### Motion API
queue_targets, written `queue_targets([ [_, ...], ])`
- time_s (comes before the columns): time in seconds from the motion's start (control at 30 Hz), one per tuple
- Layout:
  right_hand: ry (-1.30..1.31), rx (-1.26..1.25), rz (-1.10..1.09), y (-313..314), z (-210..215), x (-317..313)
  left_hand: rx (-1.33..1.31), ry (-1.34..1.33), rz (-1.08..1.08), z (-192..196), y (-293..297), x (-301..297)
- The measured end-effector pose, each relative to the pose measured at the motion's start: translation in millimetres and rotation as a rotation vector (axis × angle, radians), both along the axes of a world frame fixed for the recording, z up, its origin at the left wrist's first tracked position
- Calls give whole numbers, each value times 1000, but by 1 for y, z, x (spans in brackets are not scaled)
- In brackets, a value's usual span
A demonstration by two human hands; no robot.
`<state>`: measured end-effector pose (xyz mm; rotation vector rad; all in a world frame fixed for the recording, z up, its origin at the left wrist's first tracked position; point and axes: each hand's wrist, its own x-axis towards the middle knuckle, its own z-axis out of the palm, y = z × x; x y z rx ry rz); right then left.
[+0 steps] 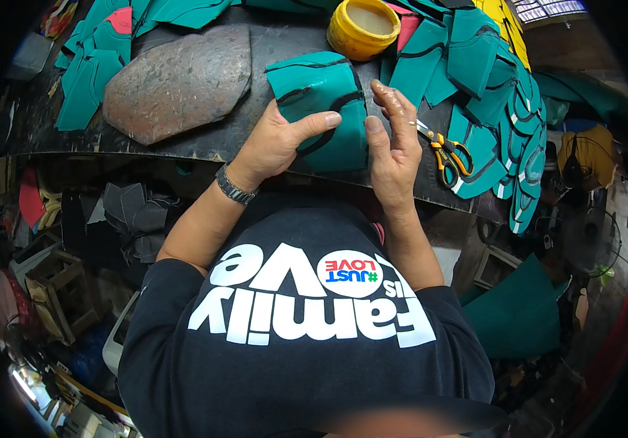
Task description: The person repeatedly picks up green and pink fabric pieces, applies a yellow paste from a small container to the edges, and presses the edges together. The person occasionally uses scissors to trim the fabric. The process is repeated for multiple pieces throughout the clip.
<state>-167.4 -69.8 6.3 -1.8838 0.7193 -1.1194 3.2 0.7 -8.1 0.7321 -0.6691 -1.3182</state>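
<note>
I am seeing the left hand gripping a teal piece with black edges, the thumb pressing on top of it, while the piece is lying on the dark bench at its front edge. The right hand is standing open on its side, the fingers nearly straight and touching the right edge of the same piece. Orange scissors are lying just beside the right hand, a yellow pot is standing behind the piece, a flat stone is resting to the left, and more teal cutouts are lying piled at the right.
</note>
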Motion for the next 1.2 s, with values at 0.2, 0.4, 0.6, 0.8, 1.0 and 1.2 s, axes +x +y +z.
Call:
queue_targets([
  [0.2,-75,115,-6,-2,-6,-2,-31,8,14,0,-1,-1],
  [0.4,-126,219,-3,-1,-7,-3,-16,62,16,-1,-2,0],
  [0.6,-246,355,63,5,-1,1,-23,24,-2,-3,-2,-2],
  [0.8,-380,648,157,4,9,5,22,-23,-19,-3,0,-2],
  [1.0,-575,752,108,0,11,15,41,-75,-20,-3,1,-1],
  [1.2,-565,585,82,-10,11,7,19,-103,-6,-5,3,-1],
])
